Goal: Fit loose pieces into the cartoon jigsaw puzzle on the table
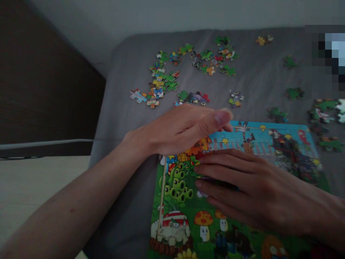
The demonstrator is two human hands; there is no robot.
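A jigsaw puzzle board [175,199] with bright cartoon plants and characters lies under both hands. My left hand [185,129] is held edge-on over its upper left part, thumb stretched to the right. Most of its other fingers are hidden behind the thumb, with only a fingertip showing, and no piece is visible in it. Flat over the middle of the board, my right hand [250,183] has its fingers stretched to the left. It covers part of the picture, and whatever lies beneath its palm is hidden. Dark patches show in the picture near the bottom.
Loose puzzle pieces [157,84] are scattered on the grey cloth surface [124,79] beyond the board. More pieces [330,144] lie at its right. A pale cable [54,144] runs in from the left. A wall [172,16] stands behind, and the upper right corner is pixelated.
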